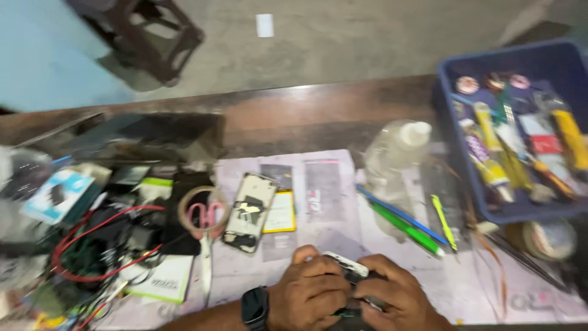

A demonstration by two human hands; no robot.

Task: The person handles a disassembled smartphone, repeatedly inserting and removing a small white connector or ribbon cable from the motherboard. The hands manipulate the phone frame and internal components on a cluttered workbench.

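Observation:
My left hand [309, 291] and my right hand [398, 294] meet at the table's near edge, both closed around a small phone-like device [346, 265] with a pale edge; most of it is hidden under my fingers. A dark watch [255, 306] sits on my left wrist. An opened phone body [248, 213] with bare innards lies on the paper a little beyond my left hand, next to a yellow-edged flat part [282, 213].
A blue bin [453, 159] of tools and tubes stands at the right. A clear plastic bottle [395, 153] lies near green and blue pens [407, 224]. Pink scissors [205, 217], red wires [92, 245], small boxes and clutter fill the left. A tape roll [548, 239] sits far right.

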